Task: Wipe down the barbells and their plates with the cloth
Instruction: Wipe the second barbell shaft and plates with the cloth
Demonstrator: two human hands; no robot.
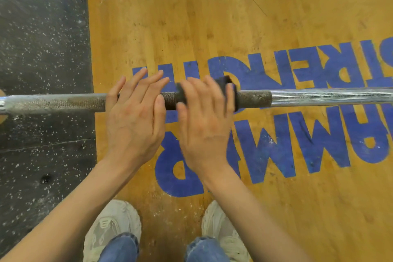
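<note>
A steel barbell (319, 97) runs left to right across the view, above the floor, with worn knurled sections. My left hand (135, 117) lies over the bar with straight fingers spread past it, thumb alongside. My right hand (204, 121) sits just to its right, fingers curled over a dark cloth (225, 83) wrapped on the bar. Most of the cloth is hidden under that hand. No plates are in view.
Below the bar lies a wooden platform (234, 6) with blue painted letters. Black speckled rubber flooring (42, 49) covers the left side. My two pale shoes (112, 225) and jeans stand at the bottom of the view.
</note>
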